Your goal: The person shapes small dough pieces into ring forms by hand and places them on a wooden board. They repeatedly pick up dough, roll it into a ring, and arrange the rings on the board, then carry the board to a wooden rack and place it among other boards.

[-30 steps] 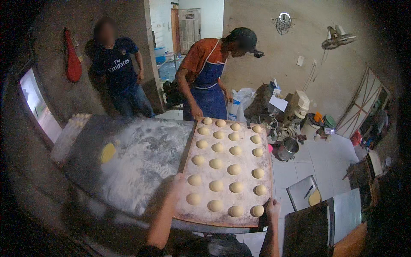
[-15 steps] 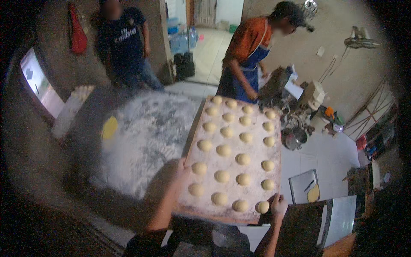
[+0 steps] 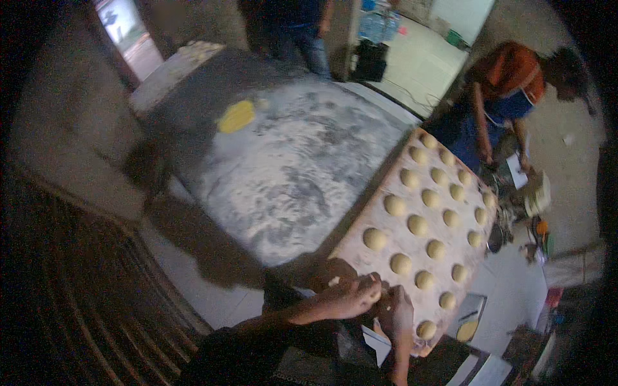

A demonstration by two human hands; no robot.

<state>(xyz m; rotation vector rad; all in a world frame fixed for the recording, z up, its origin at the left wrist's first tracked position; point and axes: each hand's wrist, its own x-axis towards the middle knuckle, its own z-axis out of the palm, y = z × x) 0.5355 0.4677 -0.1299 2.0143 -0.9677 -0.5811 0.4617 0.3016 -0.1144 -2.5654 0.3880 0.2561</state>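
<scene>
A floured board (image 3: 360,228) with rows of pale dough balls (image 3: 435,249) slants across the right of the view, beside the dark worktable (image 3: 170,83) dusted with flour. My left hand (image 3: 360,296) has its fingers curled at the board's near-left corner; what is in them is hard to make out. My right hand (image 3: 397,315) is right beside it on the board, its fingertips partly hidden and blurred. A flat yellow piece (image 3: 236,117), perhaps dough, lies on the worktable.
A co-worker (image 3: 512,77) in orange and blue bends beside the board's far end. Another person (image 3: 296,35) stands behind the worktable. Clutter (image 3: 531,212), a tray (image 3: 475,309) and a chair-like dark shape (image 3: 528,350) are at the right. A doorway (image 3: 438,38) is behind.
The view has swung, so the worktable and board appear turned. My hands have moved from opposite sides of the board to close together at its near-left corner.
</scene>
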